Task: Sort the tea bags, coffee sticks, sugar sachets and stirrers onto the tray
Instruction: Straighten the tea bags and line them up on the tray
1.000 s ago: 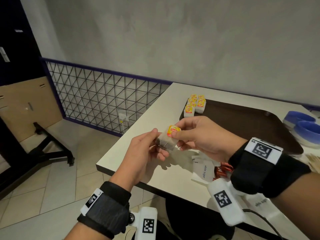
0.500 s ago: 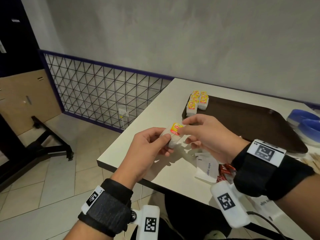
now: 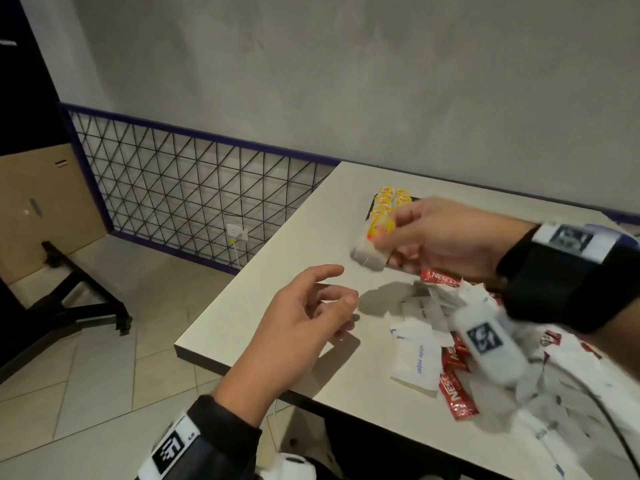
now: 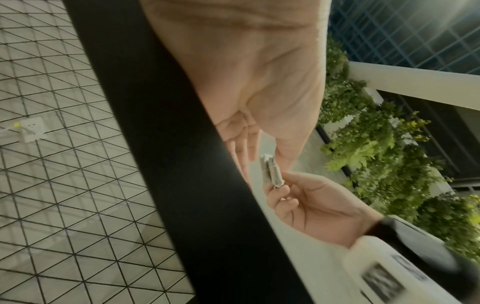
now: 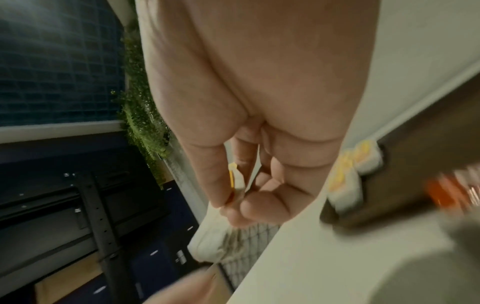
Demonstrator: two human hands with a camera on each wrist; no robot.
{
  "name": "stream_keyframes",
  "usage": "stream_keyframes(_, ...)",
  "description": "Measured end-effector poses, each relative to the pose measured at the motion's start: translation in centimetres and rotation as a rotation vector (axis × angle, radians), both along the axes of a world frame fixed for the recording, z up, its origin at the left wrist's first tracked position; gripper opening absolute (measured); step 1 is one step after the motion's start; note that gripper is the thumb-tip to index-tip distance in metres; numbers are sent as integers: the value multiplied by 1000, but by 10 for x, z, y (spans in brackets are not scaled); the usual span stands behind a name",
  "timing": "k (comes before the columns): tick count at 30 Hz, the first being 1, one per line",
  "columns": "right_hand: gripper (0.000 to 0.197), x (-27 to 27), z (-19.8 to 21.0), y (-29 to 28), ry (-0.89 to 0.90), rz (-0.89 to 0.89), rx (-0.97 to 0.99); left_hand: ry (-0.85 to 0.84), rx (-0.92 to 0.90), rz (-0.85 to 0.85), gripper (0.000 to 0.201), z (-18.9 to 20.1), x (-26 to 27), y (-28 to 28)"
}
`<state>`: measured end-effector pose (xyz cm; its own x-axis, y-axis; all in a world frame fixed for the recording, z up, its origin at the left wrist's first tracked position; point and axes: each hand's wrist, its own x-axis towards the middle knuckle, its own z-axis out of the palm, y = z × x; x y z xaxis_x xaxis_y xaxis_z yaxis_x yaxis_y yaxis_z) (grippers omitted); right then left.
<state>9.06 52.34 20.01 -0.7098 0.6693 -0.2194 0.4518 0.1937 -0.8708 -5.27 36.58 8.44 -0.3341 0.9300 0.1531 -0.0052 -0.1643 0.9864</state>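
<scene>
Now the left hand [image 3: 301, 317] lets go, fingers loose; the right hand [image 3: 440, 237] alone pinches the white yellow-tagged tea bag [image 3: 372, 245], heading for the dark brown tray [image 5: 415, 156].

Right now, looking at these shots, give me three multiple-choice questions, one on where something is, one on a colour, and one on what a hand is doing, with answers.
1. Where are the sorted tea bags?
A. at the tray's near-left corner
B. on the floor
C. in the left hand

2. What colour are the coffee sticks?
A. blue
B. red
C. green

3. What is the left hand doing?
A. pinching a sugar sachet
B. pressing the tray
C. holding nothing

Answers: 1 A, they stand in rows at that corner. 2 B, red wrappers lie among the white sugar sachets. 3 C, its fingers are loose; only the right hand pinches a tea bag.
</scene>
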Motion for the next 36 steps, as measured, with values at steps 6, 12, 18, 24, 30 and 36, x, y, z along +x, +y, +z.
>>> stream_keyframes(6,19,-4,24,98,-319,-81,243,251,-65,-60,20,-11,4,3)
stream_keyframes(12,29,-13,-12,162,-416,-150,158,200,-51,-112,16,-14,-2,5)
stream_keyframes(18,34,-24,-30,192,-442,-173,95,156,-56,-168,16,-21,-5,11)
stream_keyframes(24,13,-35,-43,205,-441,-220,71,105,-40,-167,22,-23,-8,16)
stream_keyframes(30,33,-36,-42,205,-370,-257,23,86,-16,-132,32,-26,-10,15)
stream_keyframes(36,16,-39,-49,201,-317,-270,69,81,24,-145,26,-23,-11,14)
